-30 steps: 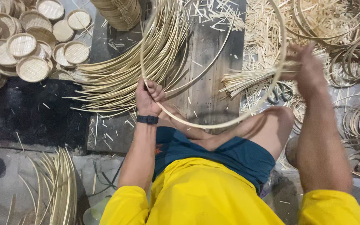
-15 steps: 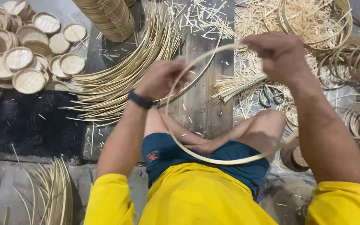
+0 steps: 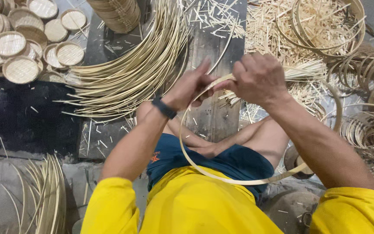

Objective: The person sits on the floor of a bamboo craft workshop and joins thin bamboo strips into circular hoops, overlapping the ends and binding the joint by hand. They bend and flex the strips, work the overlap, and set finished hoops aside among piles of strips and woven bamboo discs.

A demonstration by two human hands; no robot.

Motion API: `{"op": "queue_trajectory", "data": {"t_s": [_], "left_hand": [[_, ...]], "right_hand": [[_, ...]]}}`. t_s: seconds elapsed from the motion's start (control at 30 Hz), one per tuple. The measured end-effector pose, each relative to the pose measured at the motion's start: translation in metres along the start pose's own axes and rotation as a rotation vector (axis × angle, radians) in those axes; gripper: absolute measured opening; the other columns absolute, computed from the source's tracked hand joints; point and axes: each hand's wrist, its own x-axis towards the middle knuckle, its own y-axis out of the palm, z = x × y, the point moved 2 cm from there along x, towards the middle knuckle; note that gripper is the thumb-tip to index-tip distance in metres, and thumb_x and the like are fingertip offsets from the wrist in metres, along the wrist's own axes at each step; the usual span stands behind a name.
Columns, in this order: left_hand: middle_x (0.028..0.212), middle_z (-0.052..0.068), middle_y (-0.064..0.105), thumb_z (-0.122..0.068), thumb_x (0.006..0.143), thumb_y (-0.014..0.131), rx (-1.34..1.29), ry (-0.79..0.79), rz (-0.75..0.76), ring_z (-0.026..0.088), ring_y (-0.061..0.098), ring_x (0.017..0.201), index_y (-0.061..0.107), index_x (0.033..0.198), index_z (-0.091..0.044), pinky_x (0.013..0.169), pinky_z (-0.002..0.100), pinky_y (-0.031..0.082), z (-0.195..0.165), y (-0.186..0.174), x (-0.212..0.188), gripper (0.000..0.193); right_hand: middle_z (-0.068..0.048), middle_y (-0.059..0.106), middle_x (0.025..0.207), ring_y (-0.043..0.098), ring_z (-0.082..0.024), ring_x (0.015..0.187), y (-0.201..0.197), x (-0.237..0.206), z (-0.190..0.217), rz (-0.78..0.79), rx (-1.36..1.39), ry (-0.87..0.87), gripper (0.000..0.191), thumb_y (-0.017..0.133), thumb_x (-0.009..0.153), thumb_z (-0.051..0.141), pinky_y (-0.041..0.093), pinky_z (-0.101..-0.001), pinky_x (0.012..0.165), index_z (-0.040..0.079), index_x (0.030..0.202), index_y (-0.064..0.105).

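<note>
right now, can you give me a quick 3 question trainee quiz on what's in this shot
1. True or false: both hands grip the bamboo hoop where its ends meet.
2. Which wrist wears the dark band? A left, B right.
3. What lies at the far left, beyond the heap of curved strips?

Key:
1. True: the left hand and right hand pinch it together.
2. A.
3. Small round woven trays.

Hands [image 3: 226, 84] now together on hoop [image 3: 221, 175]
</note>
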Motion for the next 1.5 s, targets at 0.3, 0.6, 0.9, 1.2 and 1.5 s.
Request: {"op": "queue_trajectory", "data": {"t_s": [0.3,0.6,0.9,1.2,1.5], "left_hand": [[0.051,-0.003,0.043,-0.080,0.093,0.034,0.209,0.210,-0.019,0.007,0.036,0.041,0.052,0.060,-0.014,0.036,0.027,0.024,0.001,0.008,0.019,0.076],[0.055,-0.004,0.042,-0.055,0.100,0.058,-0.103,0.257,-0.114,0.007,0.034,0.042,0.053,0.070,-0.012,0.038,0.026,0.025,0.020,-0.019,0.006,0.053],[0.054,-0.005,0.041,-0.041,0.103,0.059,-0.362,0.291,-0.174,0.007,0.035,0.040,0.055,0.075,-0.011,0.037,0.025,0.026,0.048,-0.018,0.009,0.041],[0.052,-0.008,0.040,-0.044,0.102,0.058,-0.216,0.334,-0.314,0.006,0.033,0.039,0.058,0.075,-0.014,0.033,0.024,0.024,0.047,-0.054,0.006,0.041],[0.057,-0.006,0.043,-0.046,0.109,0.052,-0.718,0.603,-0.226,0.007,0.039,0.044,0.055,0.074,-0.013,0.037,0.025,0.032,0.018,-0.104,0.004,0.048]], "right_hand": [[-0.004,0.050,0.067,0.057,-0.022,0.060,0.010,-0.001,0.023,-0.109,0.144,0.111,0.051,0.081,0.080,0.054,0.043,-0.0388,0.053,0.012,0.070,0.053],[0.004,0.050,0.064,0.043,-0.012,0.055,0.010,0.000,-0.039,-0.039,0.147,0.400,0.060,0.069,0.093,0.077,0.034,-0.0309,0.051,0.019,0.078,0.059],[-0.002,0.045,0.057,0.037,-0.017,0.049,0.047,-0.035,-0.051,0.119,0.279,0.698,0.075,0.059,0.097,0.078,0.032,-0.0329,0.048,0.011,0.064,0.049],[-0.012,0.063,0.072,0.057,-0.025,0.064,0.052,-0.078,-0.108,0.265,0.355,1.137,0.077,0.053,0.107,0.069,0.050,-0.0467,0.064,-0.002,0.083,0.070],[-0.005,0.065,0.082,0.065,-0.016,0.073,0.065,-0.142,-0.086,-0.402,1.848,1.172,0.066,0.041,0.109,0.054,0.057,-0.0306,0.073,-0.006,0.130,0.060]]}}
